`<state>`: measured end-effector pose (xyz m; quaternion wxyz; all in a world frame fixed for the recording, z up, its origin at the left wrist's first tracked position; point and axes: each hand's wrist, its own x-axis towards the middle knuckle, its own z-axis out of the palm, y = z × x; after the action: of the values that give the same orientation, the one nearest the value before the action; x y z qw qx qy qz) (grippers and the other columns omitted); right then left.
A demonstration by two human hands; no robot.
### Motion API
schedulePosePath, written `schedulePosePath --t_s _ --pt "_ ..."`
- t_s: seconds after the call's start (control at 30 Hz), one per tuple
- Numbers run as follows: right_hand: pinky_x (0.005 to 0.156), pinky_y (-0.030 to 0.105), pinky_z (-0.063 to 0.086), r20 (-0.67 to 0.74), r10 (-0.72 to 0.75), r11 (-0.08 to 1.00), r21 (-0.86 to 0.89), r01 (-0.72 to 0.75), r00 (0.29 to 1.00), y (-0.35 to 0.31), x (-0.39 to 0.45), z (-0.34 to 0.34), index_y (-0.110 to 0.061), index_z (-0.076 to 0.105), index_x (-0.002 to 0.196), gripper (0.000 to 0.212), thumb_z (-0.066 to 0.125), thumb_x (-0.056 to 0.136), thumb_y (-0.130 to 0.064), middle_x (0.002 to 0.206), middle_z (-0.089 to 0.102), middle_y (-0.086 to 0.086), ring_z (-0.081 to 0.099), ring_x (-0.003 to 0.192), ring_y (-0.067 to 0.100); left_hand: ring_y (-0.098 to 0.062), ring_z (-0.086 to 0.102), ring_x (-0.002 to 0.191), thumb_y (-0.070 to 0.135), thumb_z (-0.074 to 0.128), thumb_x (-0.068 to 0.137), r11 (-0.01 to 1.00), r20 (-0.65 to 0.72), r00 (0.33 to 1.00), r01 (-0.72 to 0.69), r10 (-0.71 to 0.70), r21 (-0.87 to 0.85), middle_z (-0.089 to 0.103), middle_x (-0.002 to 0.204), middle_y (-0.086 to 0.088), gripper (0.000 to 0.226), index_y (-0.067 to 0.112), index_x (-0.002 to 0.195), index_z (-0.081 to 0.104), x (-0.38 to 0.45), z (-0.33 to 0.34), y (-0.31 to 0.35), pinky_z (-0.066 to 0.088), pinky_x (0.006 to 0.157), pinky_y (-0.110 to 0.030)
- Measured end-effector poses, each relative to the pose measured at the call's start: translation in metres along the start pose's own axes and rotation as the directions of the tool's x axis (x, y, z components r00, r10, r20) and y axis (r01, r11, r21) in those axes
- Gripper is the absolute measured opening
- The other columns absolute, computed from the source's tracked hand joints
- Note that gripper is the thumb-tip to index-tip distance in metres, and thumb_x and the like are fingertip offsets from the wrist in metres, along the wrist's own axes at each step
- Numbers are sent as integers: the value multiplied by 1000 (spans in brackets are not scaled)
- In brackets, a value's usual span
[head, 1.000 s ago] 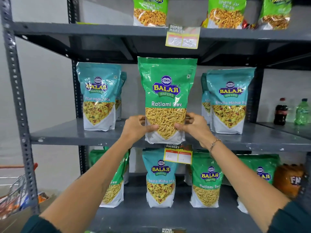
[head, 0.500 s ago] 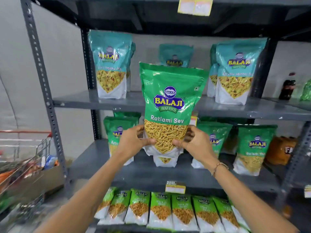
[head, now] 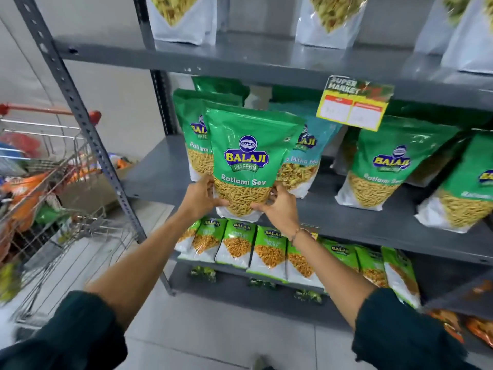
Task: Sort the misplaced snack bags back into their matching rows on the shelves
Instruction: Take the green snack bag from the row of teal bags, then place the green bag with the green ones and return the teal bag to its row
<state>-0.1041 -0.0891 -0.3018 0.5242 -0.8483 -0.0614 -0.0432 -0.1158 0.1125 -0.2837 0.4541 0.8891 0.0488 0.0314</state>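
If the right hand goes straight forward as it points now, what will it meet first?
Probably the teal Mitha Mix bag standing just behind the held Ratlami Sev bag; the right hand points at its lower part, though depth is unclear.

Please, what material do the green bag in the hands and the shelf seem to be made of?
Green bag: probably glossy plastic film, since it crinkles and shows bright highlights; its lower part looks clear, showing the yellow strands inside. Shelf: apparently metal painted matte grey, judging from its thin flat board and the perforated upright beside it. Both hands grip the bag's bottom.
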Motion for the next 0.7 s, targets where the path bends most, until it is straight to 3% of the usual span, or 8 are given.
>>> schedulePosePath --t_s 0.07,0.2,0.33,0.57,0.63,0.7 --pt "83 34 56 30 20 999 30 -21 999 8 18 10 -8 49 115 60 82 66 -15 100 68 6 63 85 17 -23 55 81 26 84 59 999 -6 1000 27 -27 -18 60 84 -7 58 10 100 48 16 4 -8 48 75 -35" --pt "82 33 56 36 21 998 57 -23 999 16 50 23 -8 50 114 59 82 64 -9 103 68 9 64 85 17 -29 59 110 25 84 58 996 -22 997 70 -72 -59 61 122 -15 76 5 121 46 41 7 -15 48 97 -41" --pt "80 42 58 41 23 1000 18 -24 999 28 71 31 -9 50 113 61 83 62 -11 102 70 15 68 90 27 -31 54 121 16 82 60 990 -21 995 100 -102 -96 56 131 -18 78 3 126 43 57 12 -22 43 104 -42" --pt "81 48 57 64 10 999 -34 -8 998 38 86 43 -9 46 112 57 81 67 -15 105 69 15 67 93 27 -28 49 124 11 78 69 985 -21 992 120 -124 -124 48 139 -20 77 3 133 35 69 21 -31 39 106 -42" --pt "90 42 55 113 -4 1000 -16 6 994 36 84 39 -9 43 119 60 78 70 -16 113 66 9 64 99 22 -27 47 121 17 77 72 993 -100 990 88 -95 -73 48 137 -17 77 6 134 33 64 26 -31 40 103 -42" --pt "95 28 48 144 -8 1000 22 5 990 39 77 31 -9 39 129 67 77 73 -14 120 57 -1 56 106 12 -23 44 120 23 77 72 996 -280 959 28 -51 -85 46 127 -7 72 10 130 36 49 35 -31 40 102 -37"
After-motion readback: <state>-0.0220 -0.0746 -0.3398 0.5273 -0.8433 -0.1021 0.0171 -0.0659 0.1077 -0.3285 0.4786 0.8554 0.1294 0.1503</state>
